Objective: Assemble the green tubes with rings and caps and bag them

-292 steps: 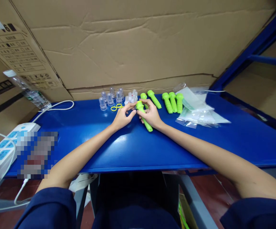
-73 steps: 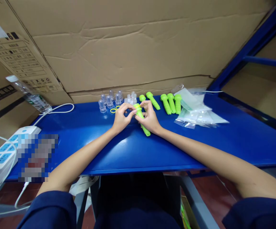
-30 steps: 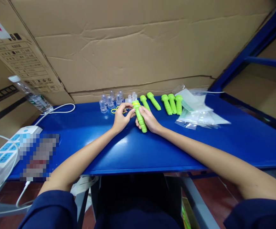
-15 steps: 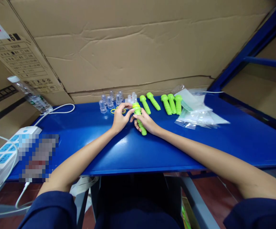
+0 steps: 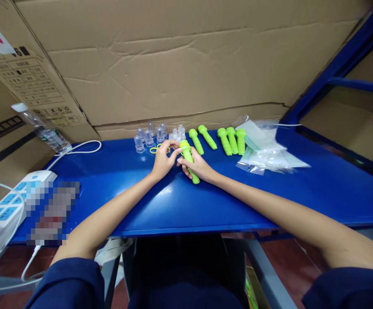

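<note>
My right hand (image 5: 198,165) is wrapped round a lime-green ribbed stick (image 5: 186,151) with a wide head, held just above the blue table (image 5: 180,201). My left hand (image 5: 162,159) pinches at the stick's head with thumb and forefinger; what sits between the fingertips is too small to make out. Two yellow rings (image 5: 154,149) lie on the table just left of my left hand. Several small clear caps (image 5: 148,136) stand in a cluster behind them.
Several more green sticks (image 5: 228,140) lie in a row at the back, beside clear plastic bags (image 5: 267,150) to the right. A water bottle (image 5: 41,128), a white cable (image 5: 77,148) and a white power strip (image 5: 2,206) sit at left. Cardboard boxes (image 5: 173,64) wall the back.
The green stick has tilted slightly and dropped a little in my right hand, whose fingers have shifted along its shaft. My left hand stays at the stick's head.
</note>
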A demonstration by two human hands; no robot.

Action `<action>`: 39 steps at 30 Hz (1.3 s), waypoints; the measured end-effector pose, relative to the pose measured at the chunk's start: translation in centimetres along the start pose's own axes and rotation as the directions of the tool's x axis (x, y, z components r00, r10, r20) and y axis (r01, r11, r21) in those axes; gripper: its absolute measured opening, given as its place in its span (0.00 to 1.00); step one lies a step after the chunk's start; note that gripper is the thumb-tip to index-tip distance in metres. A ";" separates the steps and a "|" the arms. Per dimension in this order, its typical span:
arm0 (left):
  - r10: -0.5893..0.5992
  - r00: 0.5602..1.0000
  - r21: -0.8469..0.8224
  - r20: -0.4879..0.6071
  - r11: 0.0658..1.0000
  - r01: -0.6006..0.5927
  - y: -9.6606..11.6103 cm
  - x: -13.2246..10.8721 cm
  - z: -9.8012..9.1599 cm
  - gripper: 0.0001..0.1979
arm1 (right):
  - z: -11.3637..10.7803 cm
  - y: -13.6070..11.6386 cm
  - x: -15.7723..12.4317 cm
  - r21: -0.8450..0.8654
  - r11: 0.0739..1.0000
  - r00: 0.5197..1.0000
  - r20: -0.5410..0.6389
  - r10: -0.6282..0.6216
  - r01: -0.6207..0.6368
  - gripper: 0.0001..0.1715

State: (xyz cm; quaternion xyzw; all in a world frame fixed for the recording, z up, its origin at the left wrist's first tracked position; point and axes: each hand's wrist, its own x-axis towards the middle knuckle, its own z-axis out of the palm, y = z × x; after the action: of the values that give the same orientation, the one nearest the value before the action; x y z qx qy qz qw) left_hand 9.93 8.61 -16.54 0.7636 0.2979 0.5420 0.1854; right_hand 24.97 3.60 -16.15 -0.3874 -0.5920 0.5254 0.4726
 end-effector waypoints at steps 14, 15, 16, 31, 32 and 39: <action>-0.024 0.997 -0.025 0.074 0.999 0.026 -0.7 0.1 -0.1 0.06 | -0.3 0.8 0.4 -0.038 0.999 1.000 -0.001 -0.007 0.007 0.28; -0.021 0.997 -0.022 0.077 0.999 0.023 -0.8 0.1 -0.1 0.05 | -0.3 0.8 0.4 -0.036 0.999 1.000 -0.001 -0.008 0.008 0.27; -0.019 0.997 -0.016 0.080 1.000 0.020 -0.9 0.0 0.0 0.04 | -0.3 0.8 0.4 -0.034 0.999 1.000 0.000 -0.009 0.009 0.27; 0.083 0.996 0.105 0.016 0.991 -0.084 0.3 0.0 -0.2 0.08 | -0.1 0.7 0.2 -0.071 0.994 0.995 -0.051 -0.087 0.083 0.43; 0.085 0.996 0.110 0.004 0.990 -0.085 0.3 0.0 -0.2 0.07 | -0.1 0.8 0.2 -0.087 0.991 0.993 -0.056 -0.102 0.097 0.45; 0.108 0.994 0.124 -0.001 0.986 -0.107 0.4 0.0 -0.3 0.05 | -0.2 1.0 0.0 -0.191 0.971 0.985 -0.058 -0.160 0.146 0.46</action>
State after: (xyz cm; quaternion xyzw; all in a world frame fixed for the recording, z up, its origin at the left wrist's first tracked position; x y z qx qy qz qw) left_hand 9.71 8.32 -16.23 0.7865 0.2902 0.5346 0.1071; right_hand 25.10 3.76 -17.10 -0.4019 -0.6490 0.4154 0.4947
